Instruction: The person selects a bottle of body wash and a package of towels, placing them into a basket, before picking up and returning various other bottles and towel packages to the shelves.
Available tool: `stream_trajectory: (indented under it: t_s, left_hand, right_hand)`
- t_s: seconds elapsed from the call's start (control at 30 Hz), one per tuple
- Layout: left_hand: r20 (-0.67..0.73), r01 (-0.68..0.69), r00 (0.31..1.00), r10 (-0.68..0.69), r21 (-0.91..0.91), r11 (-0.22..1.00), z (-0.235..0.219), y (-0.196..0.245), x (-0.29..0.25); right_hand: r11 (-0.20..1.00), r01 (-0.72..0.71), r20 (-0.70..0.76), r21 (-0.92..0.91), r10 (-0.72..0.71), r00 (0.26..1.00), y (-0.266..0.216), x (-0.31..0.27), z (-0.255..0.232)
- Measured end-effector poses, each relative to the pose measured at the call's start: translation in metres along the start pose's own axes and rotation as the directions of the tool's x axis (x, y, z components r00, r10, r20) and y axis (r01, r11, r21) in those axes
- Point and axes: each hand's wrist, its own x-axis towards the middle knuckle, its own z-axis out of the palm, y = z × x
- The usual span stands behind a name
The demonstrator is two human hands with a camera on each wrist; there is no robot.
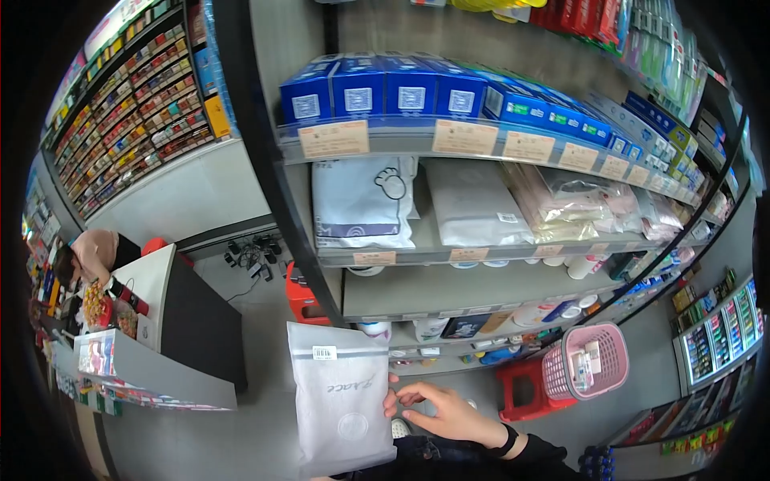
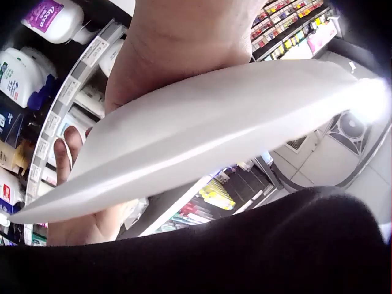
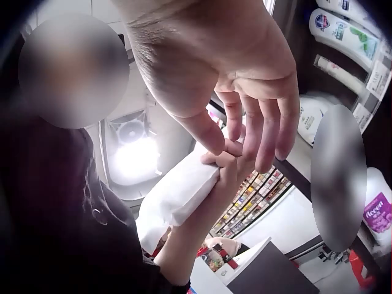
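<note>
A pale frosted package (image 1: 341,401) with a barcode and the word "grace" is upright in front of the body in the head view. My left hand (image 1: 391,394) grips it from behind, fingertips showing at its right edge; the left wrist view shows the package (image 2: 184,135) edge-on against the hand. My right hand (image 1: 449,413), with a dark band at the wrist, hovers just right of the package, fingers loosely bent and holding nothing. In the right wrist view the right hand (image 3: 220,73) hangs near the left hand's fingers (image 3: 223,160).
Shelves ahead hold blue boxes (image 1: 361,88) and bagged packages (image 1: 473,200). A pink basket (image 1: 613,361) stands by a red stool (image 1: 513,389) at the right. At the left, a person (image 1: 100,252) leans over a white counter (image 1: 148,280).
</note>
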Motion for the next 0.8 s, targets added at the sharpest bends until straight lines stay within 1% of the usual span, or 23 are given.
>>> stream_trajectory:
  t_s: [0.03, 0.07, 0.13, 0.17, 0.2, 0.23, 0.27, 0.3, 0.33, 0.37, 0.4, 0.43, 0.47, 0.5, 0.53, 0.57, 0.6, 0.63, 0.67, 0.7, 0.73, 0.77, 0.8]
  left_hand:
    - [0.008, -0.065, 0.998, 0.065, 0.015, 0.998, 0.005, -0.006, 0.004]
    - [0.007, -0.05, 0.999, 0.05, 0.011, 0.999, 0.006, -0.008, 0.007]
    - [0.002, -0.002, 1.0, 0.002, -0.127, 0.992, 0.01, -0.013, 0.013]
    - [0.006, 0.012, 1.0, -0.011, -0.129, 0.992, 0.011, -0.015, 0.016]
    - [0.006, 0.022, 1.0, -0.022, -0.087, 0.996, 0.011, -0.015, 0.019]
    - [0.005, 0.033, 0.999, -0.033, -0.045, 0.998, 0.012, -0.017, 0.021]
    - [0.01, 0.045, 0.999, -0.045, -0.046, 0.998, 0.012, -0.019, 0.023]
    - [-0.066, 0.009, 0.998, -0.012, -0.054, 0.998, 0.011, -0.021, 0.025]
    - [-0.142, -0.029, 0.99, 0.02, -0.058, 0.998, 0.01, -0.023, 0.027]
    - [-0.136, -0.02, 0.991, 0.012, -0.058, 0.998, 0.007, -0.027, 0.03]
    - [-0.121, -0.094, 0.988, 0.091, -0.02, 0.995, 0.002, -0.032, 0.033]
    - [-0.101, -0.169, 0.98, 0.17, 0.017, 0.985, -0.002, -0.036, 0.036]
    - [-0.089, -0.164, 0.982, 0.164, 0.018, 0.986, -0.005, -0.037, 0.039]
    - [-0.095, -0.216, 0.971, 0.219, 0.04, 0.976, -0.008, -0.036, 0.042]
    - [-0.099, -0.268, 0.957, 0.273, 0.062, 0.961, -0.01, -0.035, 0.043]
    - [-0.092, -0.319, 0.937, 0.337, 0.17, 0.932, -0.009, -0.036, 0.036]
    - [-0.082, -0.317, 0.939, 0.334, 0.17, 0.933, -0.016, -0.034, 0.035]
    - [-0.042, -0.347, 0.932, 0.36, 0.186, 0.919, -0.019, -0.031, 0.038]
    - [0.0, -0.378, 0.923, 0.385, 0.201, 0.904, -0.021, -0.031, 0.042]
    - [0.008, -0.378, 0.923, 0.384, 0.199, 0.904, -0.021, -0.035, 0.038]
    - [-0.072, -0.514, 0.812, 0.579, 0.383, 0.768, 0.001, -0.041, 0.034]
    - [-0.108, -0.585, 0.649, 0.753, 0.561, 0.585, 0.013, -0.044, 0.032]
    - [-0.104, -0.588, 0.65, 0.753, 0.558, 0.585, 0.011, -0.042, 0.034]
  right_hand:
    - [1.0, -0.008, -0.012, 0.002, 0.008, 1.0, 0.004, -0.005, 0.0]
    - [1.0, -0.001, -0.044, -0.001, 0.001, 0.999, 0.011, -0.009, -0.001]
    - [1.0, 0.0, -0.088, -0.003, 0.0, 0.996, 0.021, -0.017, -0.003]
    - [1.0, -0.01, -0.043, -0.013, 0.01, 0.999, 0.025, -0.021, -0.004]
    - [1.0, -0.019, 0.002, -0.023, 0.019, 1.0, 0.027, -0.024, -0.005]
    - [0.999, -0.024, -0.011, -0.023, 0.024, 1.0, 0.028, -0.028, -0.006]
    - [0.999, -0.041, 0.062, -0.019, 0.042, 0.997, 0.028, -0.03, -0.006]
    - [0.998, -0.058, 0.136, -0.017, 0.06, 0.989, 0.028, -0.032, -0.006]
    - [0.998, -0.06, 0.126, -0.018, 0.062, 0.99, 0.031, -0.034, -0.006]
    - [0.989, -0.139, 0.191, 0.054, 0.127, 0.973, 0.036, -0.036, -0.007]
    - [0.968, -0.219, 0.259, 0.12, 0.182, 0.948, 0.039, -0.038, -0.008]
    - [0.97, -0.215, 0.248, 0.118, 0.181, 0.952, 0.04, -0.041, -0.008]
    - [0.915, -0.292, 0.22, 0.279, 0.235, 0.947, 0.042, -0.044, -0.007]
    - [0.829, -0.35, 0.202, 0.435, 0.289, 0.936, 0.042, -0.046, -0.009]
    - [0.834, -0.34, 0.191, 0.434, 0.284, 0.94, 0.042, -0.047, -0.013]
    - [0.809, -0.357, 0.121, 0.466, 0.342, 0.932, 0.04, -0.053, -0.014]
    - [0.791, -0.364, 0.049, 0.491, 0.392, 0.919, 0.04, -0.055, -0.018]
    - [0.773, -0.352, -0.042, 0.527, 0.438, 0.898, 0.045, -0.058, -0.021]
    - [0.777, -0.346, -0.048, 0.525, 0.433, 0.9, 0.05, -0.06, -0.029]
    - [0.752, -0.371, -0.004, 0.545, 0.445, 0.896, 0.053, -0.062, -0.038]
    - [0.725, -0.396, 0.04, 0.563, 0.454, 0.89, 0.055, -0.065, -0.047]
    - [0.721, -0.409, 0.047, 0.559, 0.465, 0.884, 0.048, -0.068, -0.054]
    - [0.725, -0.406, 0.042, 0.556, 0.463, 0.885, 0.045, -0.07, -0.059]
